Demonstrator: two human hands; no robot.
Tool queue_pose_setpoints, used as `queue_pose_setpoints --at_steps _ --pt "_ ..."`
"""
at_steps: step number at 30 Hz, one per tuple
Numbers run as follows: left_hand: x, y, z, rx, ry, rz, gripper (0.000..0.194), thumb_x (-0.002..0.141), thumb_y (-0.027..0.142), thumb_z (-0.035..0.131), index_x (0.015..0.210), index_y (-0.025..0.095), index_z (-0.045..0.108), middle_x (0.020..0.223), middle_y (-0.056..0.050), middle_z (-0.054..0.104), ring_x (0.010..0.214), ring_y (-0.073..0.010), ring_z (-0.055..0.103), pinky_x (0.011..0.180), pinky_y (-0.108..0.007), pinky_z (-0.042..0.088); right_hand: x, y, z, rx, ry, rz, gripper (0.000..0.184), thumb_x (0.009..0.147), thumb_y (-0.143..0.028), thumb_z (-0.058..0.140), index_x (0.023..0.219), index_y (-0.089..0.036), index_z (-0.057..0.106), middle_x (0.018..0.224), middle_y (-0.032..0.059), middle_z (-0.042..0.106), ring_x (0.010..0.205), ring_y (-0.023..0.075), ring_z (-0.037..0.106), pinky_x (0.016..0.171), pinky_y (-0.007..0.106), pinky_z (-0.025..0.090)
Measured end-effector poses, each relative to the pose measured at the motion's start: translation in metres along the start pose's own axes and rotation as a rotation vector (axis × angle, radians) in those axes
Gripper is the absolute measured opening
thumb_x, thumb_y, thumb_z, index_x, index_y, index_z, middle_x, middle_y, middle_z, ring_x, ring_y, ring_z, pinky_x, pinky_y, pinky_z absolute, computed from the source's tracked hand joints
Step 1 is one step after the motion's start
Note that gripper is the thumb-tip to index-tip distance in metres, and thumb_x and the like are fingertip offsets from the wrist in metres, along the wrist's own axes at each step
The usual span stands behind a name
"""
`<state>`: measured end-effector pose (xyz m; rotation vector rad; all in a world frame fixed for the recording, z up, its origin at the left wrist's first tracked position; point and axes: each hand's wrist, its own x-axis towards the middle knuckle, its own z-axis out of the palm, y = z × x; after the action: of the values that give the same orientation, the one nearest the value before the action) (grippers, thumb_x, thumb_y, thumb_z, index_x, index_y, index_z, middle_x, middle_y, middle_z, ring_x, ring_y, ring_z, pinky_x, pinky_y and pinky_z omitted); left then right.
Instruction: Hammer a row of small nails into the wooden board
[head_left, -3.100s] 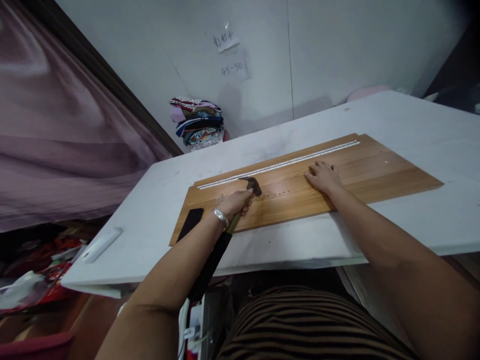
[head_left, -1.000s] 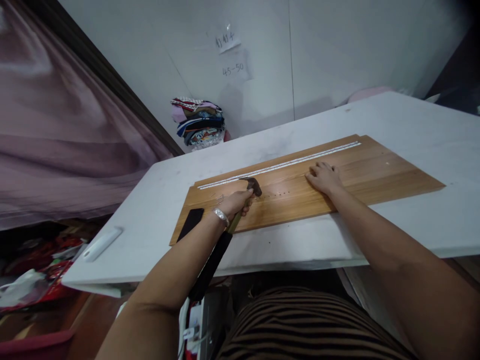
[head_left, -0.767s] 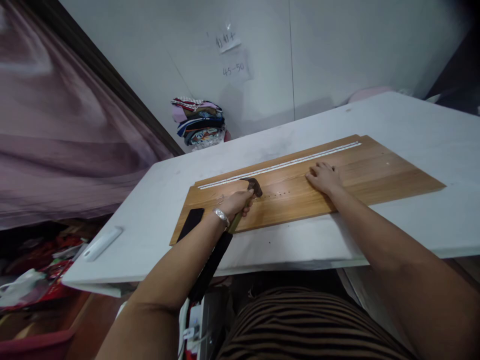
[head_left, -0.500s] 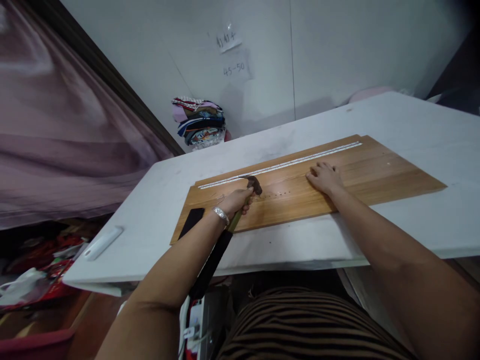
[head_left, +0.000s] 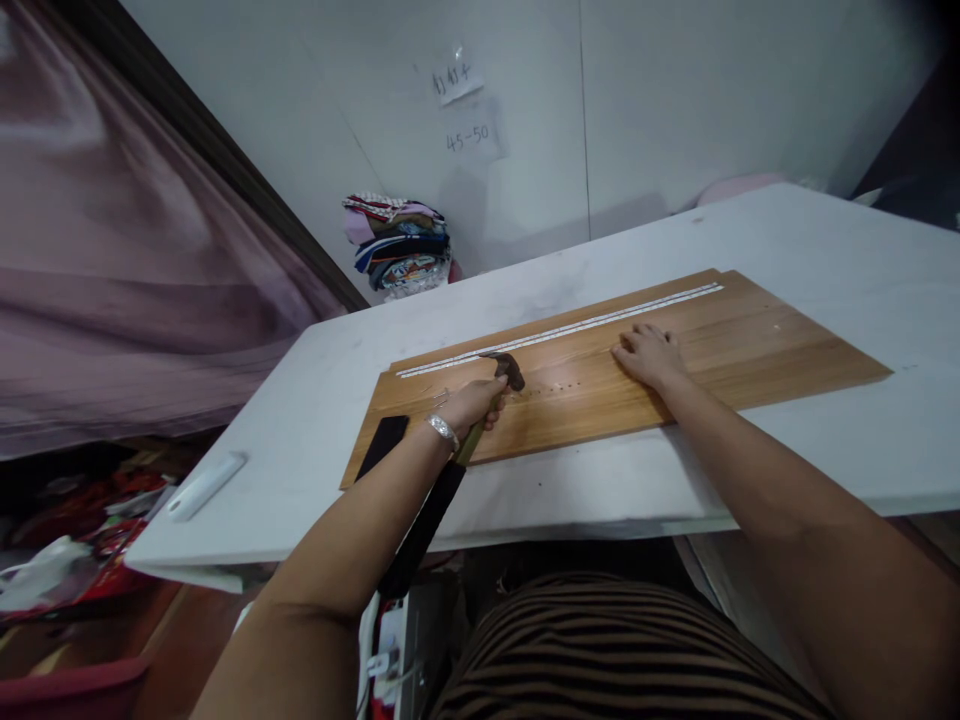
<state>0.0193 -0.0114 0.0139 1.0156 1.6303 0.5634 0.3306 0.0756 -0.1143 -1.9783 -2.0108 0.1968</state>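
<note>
My left hand (head_left: 471, 405) is wrapped round the shaft of a hammer (head_left: 508, 368), close under its dark head. The head hangs just above a long wooden board (head_left: 757, 350) lying on the white table (head_left: 315, 400). A short row of small nails (head_left: 556, 386) stands in the board just right of the hammer head. My right hand (head_left: 649, 355) lies palm down on the board, fingers loosely curled, to the right of the nails. A thin pale strip (head_left: 570, 325) runs along the board's far edge.
A black flat object (head_left: 382, 445) lies at the board's left end, and a white bar-shaped object (head_left: 204, 486) near the table's left edge. Folded clothes (head_left: 397, 245) are stacked against the wall behind. Red clutter (head_left: 67, 530) fills the floor at left.
The hammer head bobs slightly up and down over the same spot on the board. My right hand has stayed where it was.
</note>
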Motion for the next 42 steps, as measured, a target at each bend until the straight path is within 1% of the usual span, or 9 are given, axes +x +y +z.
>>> queue_pose_setpoints --at_steps 4,12,17,23,27,31,36,42 --pt "0.0005 0.0007 -0.0012 -0.011 -0.005 -0.003 0.032 0.107 0.040 0.061 0.087 0.016 0.063 0.063 0.003 0.052 0.043 -0.0063 0.039 0.044 -0.020 0.032 0.0000 -0.0001 0.0006 -0.001 0.003 0.002 0.045 0.103 -0.043 0.041 0.118 -0.021 0.077 0.134 0.0181 0.067 0.134 0.0342 0.052 0.110 0.053 0.038" --pt "-0.0029 0.0007 0.0033 0.026 0.000 -0.010 0.032 0.111 0.033 0.050 0.087 0.015 0.061 0.060 0.004 0.050 0.041 -0.0064 0.039 0.042 -0.019 0.029 0.0005 0.0002 0.0010 0.013 0.006 0.003 0.045 0.102 -0.043 0.042 0.120 -0.021 0.077 0.133 0.0176 0.068 0.133 0.0343 0.052 0.110 0.053 0.037" --pt "-0.0033 0.0016 0.0016 0.000 -0.025 -0.009 0.031 0.108 0.038 0.057 0.087 0.015 0.061 0.060 0.005 0.050 0.041 -0.0056 0.038 0.042 -0.018 0.030 0.0003 0.0000 0.0000 -0.001 -0.006 0.004 0.046 0.102 -0.043 0.041 0.120 -0.021 0.077 0.134 0.0175 0.067 0.134 0.0342 0.052 0.110 0.053 0.037" --pt "0.0001 0.0021 -0.0011 -0.028 -0.001 -0.004 0.030 0.107 0.039 0.059 0.089 0.015 0.063 0.062 0.003 0.052 0.042 -0.0060 0.039 0.043 -0.019 0.031 -0.0001 -0.0003 -0.0001 -0.004 -0.003 0.007 0.047 0.103 -0.043 0.040 0.122 -0.021 0.077 0.137 0.0182 0.067 0.136 0.0339 0.052 0.111 0.053 0.037" --pt "0.0024 -0.0011 -0.0001 -0.021 -0.018 -0.003 0.032 0.106 0.040 0.061 0.086 0.016 0.062 0.062 0.004 0.051 0.042 -0.0061 0.038 0.043 -0.020 0.030 -0.0006 -0.0009 -0.0013 -0.001 -0.011 0.008 0.047 0.103 -0.043 0.040 0.122 -0.021 0.077 0.139 0.0186 0.066 0.136 0.0334 0.052 0.111 0.053 0.038" --pt "0.0005 -0.0021 0.0022 -0.002 -0.015 -0.004 0.031 0.108 0.038 0.057 0.087 0.015 0.062 0.060 0.004 0.051 0.041 -0.0060 0.038 0.042 -0.019 0.029 -0.0008 -0.0013 -0.0025 -0.007 -0.022 0.004 0.048 0.103 -0.043 0.039 0.122 -0.019 0.076 0.138 0.0192 0.066 0.136 0.0336 0.052 0.112 0.054 0.037" --pt "-0.0023 0.0006 0.0022 0.010 -0.013 -0.005 0.031 0.110 0.034 0.051 0.088 0.015 0.062 0.060 0.004 0.050 0.041 -0.0060 0.039 0.042 -0.019 0.030 -0.0006 -0.0007 -0.0014 0.003 -0.005 0.001 0.046 0.103 -0.043 0.040 0.121 -0.022 0.077 0.135 0.0175 0.067 0.135 0.0347 0.052 0.111 0.053 0.037" --pt "0.0021 0.0013 -0.0021 -0.023 -0.009 -0.001 0.029 0.106 0.039 0.060 0.090 0.015 0.063 0.063 0.003 0.052 0.042 -0.0060 0.039 0.043 -0.019 0.031 -0.0003 -0.0001 0.0000 0.010 0.003 0.002 0.045 0.102 -0.043 0.042 0.118 -0.022 0.078 0.132 0.0169 0.068 0.132 0.0349 0.052 0.110 0.053 0.038"
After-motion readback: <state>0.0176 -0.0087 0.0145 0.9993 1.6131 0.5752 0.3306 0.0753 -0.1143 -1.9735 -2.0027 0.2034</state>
